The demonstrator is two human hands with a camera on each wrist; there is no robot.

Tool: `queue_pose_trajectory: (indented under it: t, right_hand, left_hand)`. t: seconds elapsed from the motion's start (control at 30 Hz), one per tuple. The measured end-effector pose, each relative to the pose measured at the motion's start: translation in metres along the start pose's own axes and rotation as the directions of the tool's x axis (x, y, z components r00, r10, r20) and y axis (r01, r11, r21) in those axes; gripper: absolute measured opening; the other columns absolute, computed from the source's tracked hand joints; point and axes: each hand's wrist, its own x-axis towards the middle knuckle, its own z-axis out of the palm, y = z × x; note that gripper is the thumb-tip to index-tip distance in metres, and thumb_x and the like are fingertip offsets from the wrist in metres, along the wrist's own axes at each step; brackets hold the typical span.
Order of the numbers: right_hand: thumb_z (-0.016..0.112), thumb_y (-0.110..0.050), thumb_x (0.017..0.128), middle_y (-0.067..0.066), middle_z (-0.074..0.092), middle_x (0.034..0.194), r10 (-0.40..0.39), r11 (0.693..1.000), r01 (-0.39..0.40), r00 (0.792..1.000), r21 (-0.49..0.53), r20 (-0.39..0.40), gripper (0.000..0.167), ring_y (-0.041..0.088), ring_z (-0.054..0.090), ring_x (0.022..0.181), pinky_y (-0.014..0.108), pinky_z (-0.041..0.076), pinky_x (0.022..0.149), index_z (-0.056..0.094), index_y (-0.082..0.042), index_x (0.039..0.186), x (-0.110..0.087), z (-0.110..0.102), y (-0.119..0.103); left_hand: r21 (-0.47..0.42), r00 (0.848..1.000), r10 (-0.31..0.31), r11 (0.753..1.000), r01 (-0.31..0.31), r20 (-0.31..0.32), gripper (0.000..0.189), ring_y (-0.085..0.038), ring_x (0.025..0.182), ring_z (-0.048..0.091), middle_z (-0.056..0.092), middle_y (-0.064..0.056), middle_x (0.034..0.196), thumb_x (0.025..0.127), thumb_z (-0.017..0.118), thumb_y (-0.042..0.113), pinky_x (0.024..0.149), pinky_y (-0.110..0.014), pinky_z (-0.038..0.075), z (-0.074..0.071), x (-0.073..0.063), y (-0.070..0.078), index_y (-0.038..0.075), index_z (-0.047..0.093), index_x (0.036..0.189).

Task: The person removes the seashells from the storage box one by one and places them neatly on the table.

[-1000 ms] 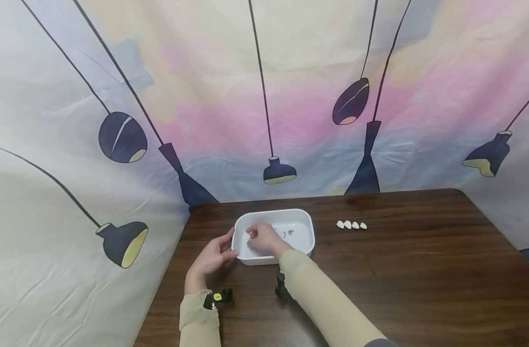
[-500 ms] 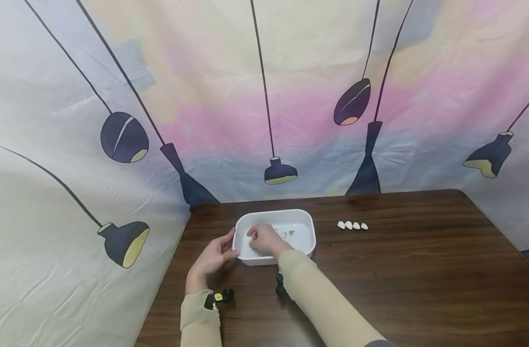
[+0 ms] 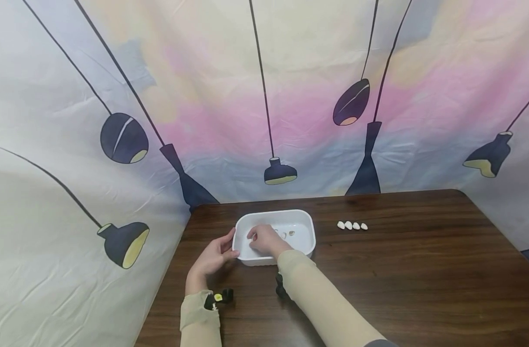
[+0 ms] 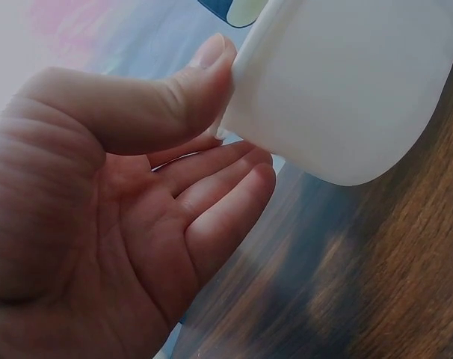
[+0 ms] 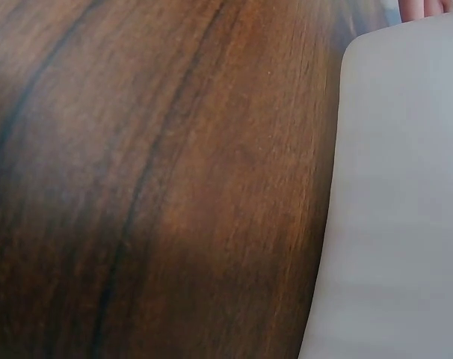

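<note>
A white rectangular tray (image 3: 259,261) stands on the table, its long side facing me. At its left end my left hand (image 3: 210,256) holds it. The left wrist view shows the thumb (image 4: 200,82) against the outside of the tray wall (image 4: 346,90), the other fingers round the corner. My right hand (image 3: 266,239) reaches inside the tray with bent fingers low over its left part; I cannot tell whether they pinch anything. Small pale shell-like pieces (image 3: 292,233) lie in the tray to the right of that hand. The right wrist view shows the tray's side wall (image 5: 406,202).
A short row of several small white shell-like pieces (image 3: 348,225) lies on the brown wooden table (image 3: 420,260), right of the tray. Behind the table hangs a cloth (image 3: 316,140) printed with lamps.
Both hands and the tray keep nearly the same place, with only a slight shift of the whole view. The row of white pieces is unchanged.
</note>
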Motion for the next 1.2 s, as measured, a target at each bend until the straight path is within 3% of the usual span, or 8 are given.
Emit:
queue_pose_trajectory:
  t: [0.43,0.63,0.8,0.9,1.03,1.2]
  right_hand:
    - [0.069,-0.023,0.107,-0.003,0.070,0.099,0.024,0.999,-0.024,1.000,0.027,0.020,0.019,0.014,0.062,0.093,0.036,0.055,0.094,0.080,-0.011,0.116,-0.006,-0.004,-0.003]
    - [0.066,-0.019,0.108,0.000,0.072,0.094,-0.014,1.000,0.014,1.000,0.011,-0.001,0.019,0.016,0.065,0.091,0.039,0.056,0.096,0.078,-0.005,0.109,-0.004,-0.002,-0.001]
    - [0.063,-0.019,0.109,0.002,0.072,0.099,-0.014,1.000,0.014,1.000,-0.017,-0.014,0.020,0.017,0.065,0.094,0.038,0.056,0.096,0.076,-0.004,0.113,-0.002,-0.002,0.001]
    - [0.059,-0.019,0.111,0.002,0.071,0.098,-0.010,1.000,0.010,1.000,-0.011,-0.016,0.021,0.015,0.064,0.091,0.035,0.056,0.092,0.074,-0.005,0.114,-0.001,-0.002,0.002]
    - [0.053,-0.017,0.113,0.003,0.072,0.089,0.012,0.996,-0.013,1.000,0.086,0.009,0.023,0.012,0.064,0.078,0.030,0.056,0.077,0.070,-0.002,0.114,-0.002,-0.005,0.003]
    - [0.055,-0.013,0.111,0.005,0.070,0.076,0.030,0.986,-0.032,0.999,0.162,0.015,0.017,0.011,0.061,0.063,0.026,0.051,0.066,0.068,-0.002,0.115,-0.006,-0.010,0.006]
  left_hand:
    - [-0.008,1.000,-0.010,1.000,0.010,0.003,0.076,-0.037,0.151,0.043,0.033,-0.019,0.170,0.101,0.070,0.000,0.116,-0.047,0.042,-0.001,0.000,0.000,0.000,0.033,0.166]
    - [-0.010,1.000,-0.017,1.000,0.017,0.003,0.077,-0.037,0.151,0.043,0.034,-0.020,0.170,0.100,0.072,0.002,0.116,-0.048,0.042,-0.001,-0.001,0.000,0.000,0.033,0.166]
    - [-0.027,1.000,0.001,1.000,0.000,0.020,0.077,-0.038,0.151,0.042,0.032,-0.022,0.170,0.100,0.071,0.001,0.116,-0.044,0.044,0.000,-0.001,0.001,-0.003,0.030,0.166]
    - [-0.040,0.999,0.021,0.999,-0.019,0.037,0.077,-0.040,0.151,0.040,0.029,-0.024,0.170,0.101,0.069,-0.001,0.115,-0.041,0.045,-0.001,-0.001,0.001,-0.005,0.028,0.165]
    - [-0.029,0.999,0.026,0.999,-0.025,0.033,0.076,-0.040,0.151,0.039,0.029,-0.024,0.170,0.101,0.069,-0.002,0.115,-0.041,0.044,-0.001,-0.001,0.000,-0.005,0.028,0.165]
    - [0.008,0.999,0.028,1.000,-0.028,0.026,0.076,-0.040,0.150,0.041,0.030,-0.024,0.169,0.101,0.069,-0.001,0.116,-0.042,0.044,-0.001,-0.001,0.000,-0.005,0.029,0.165]
